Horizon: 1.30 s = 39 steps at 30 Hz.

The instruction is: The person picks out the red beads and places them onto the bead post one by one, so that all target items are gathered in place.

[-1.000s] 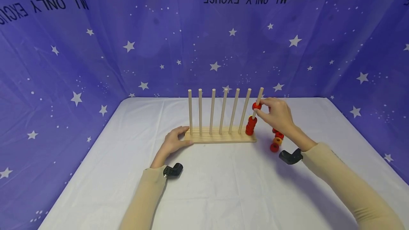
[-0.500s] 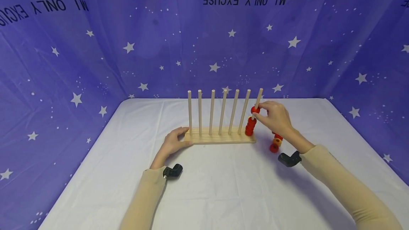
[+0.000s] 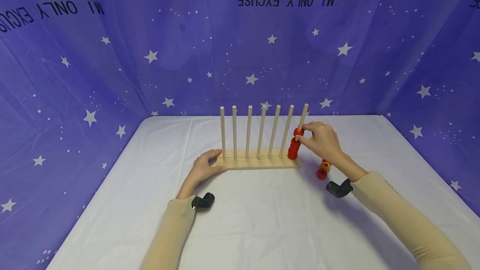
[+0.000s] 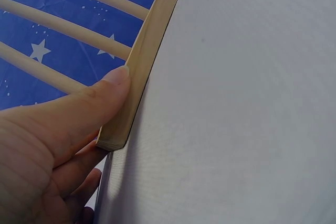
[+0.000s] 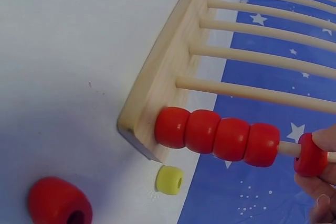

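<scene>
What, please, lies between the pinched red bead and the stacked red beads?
Only a bare stretch of the peg lies there, in the right wrist view.

Left hand [image 3: 203,167] low, right hand [image 3: 323,140] mid-pinch

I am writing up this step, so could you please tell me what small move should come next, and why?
Probably slide the held red bead down the rightmost peg until it meets the four stacked red beads. The right hand pinches it round that peg, bare wood shows between it and them, and the left hand grips the base.
</scene>
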Motion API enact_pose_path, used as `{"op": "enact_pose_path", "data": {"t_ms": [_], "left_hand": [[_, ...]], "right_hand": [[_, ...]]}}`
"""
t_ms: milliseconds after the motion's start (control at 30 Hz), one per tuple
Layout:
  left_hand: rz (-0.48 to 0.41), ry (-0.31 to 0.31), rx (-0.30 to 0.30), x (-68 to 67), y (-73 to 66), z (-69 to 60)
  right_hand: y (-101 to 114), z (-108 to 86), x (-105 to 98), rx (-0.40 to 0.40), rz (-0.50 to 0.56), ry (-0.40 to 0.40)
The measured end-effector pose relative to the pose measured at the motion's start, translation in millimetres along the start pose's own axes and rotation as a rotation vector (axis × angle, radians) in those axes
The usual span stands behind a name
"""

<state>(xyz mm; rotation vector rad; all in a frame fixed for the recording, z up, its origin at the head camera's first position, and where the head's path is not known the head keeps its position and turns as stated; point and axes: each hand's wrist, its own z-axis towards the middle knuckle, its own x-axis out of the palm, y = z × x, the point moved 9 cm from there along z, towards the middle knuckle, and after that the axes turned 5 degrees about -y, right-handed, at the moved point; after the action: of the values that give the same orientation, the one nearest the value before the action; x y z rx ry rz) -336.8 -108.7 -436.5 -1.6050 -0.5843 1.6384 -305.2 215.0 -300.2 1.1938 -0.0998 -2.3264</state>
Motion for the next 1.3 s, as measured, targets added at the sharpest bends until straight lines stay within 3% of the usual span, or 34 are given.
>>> {"op": "enact_pose_path", "data": {"t_ms": [800,1300], "left_hand": [[0.001,0.003,-0.004,-1.6,-1.1,-1.6],[-0.004,-0.003,-0.004,-0.9,1.5,0.8]], "right_hand": [[-9,-9.4,15,0.046,0.013,0.027],[-19,-16.6,11,0.083,-0.001,0.066]]}}
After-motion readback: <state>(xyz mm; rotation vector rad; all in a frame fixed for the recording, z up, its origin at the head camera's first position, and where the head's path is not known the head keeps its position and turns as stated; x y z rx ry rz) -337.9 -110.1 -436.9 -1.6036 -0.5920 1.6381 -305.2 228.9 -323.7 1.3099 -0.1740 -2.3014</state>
